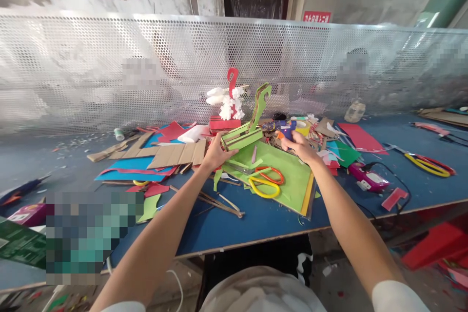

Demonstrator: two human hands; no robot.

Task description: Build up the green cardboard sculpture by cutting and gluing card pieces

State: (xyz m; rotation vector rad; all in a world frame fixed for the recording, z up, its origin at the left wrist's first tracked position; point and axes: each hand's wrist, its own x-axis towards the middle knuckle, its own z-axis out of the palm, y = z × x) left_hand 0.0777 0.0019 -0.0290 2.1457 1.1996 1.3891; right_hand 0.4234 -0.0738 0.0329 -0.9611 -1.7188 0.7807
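My left hand (216, 152) is closed on the left end of a green cardboard model (243, 139), a box-like base with a curved upright piece. In my right hand (298, 146) is a blue hot glue gun (286, 128), its nozzle pointing left at the foot of the upright. Whether the nozzle touches the cardboard I cannot tell. Below the model lie green sheets (292, 183), with yellow-and-orange scissors (265, 190) and a small pink pen-like thing (254, 154) on them. Behind stands a similar red model (225, 124) with white tufts.
Cardboard strips (179, 155) and blue sheets (124, 169) lie left. To the right are a red sheet (361, 137), another pair of scissors (424, 162) and a purple device (369, 179) with a black cord. A perforated metal screen (175, 68) borders the blue table's back.
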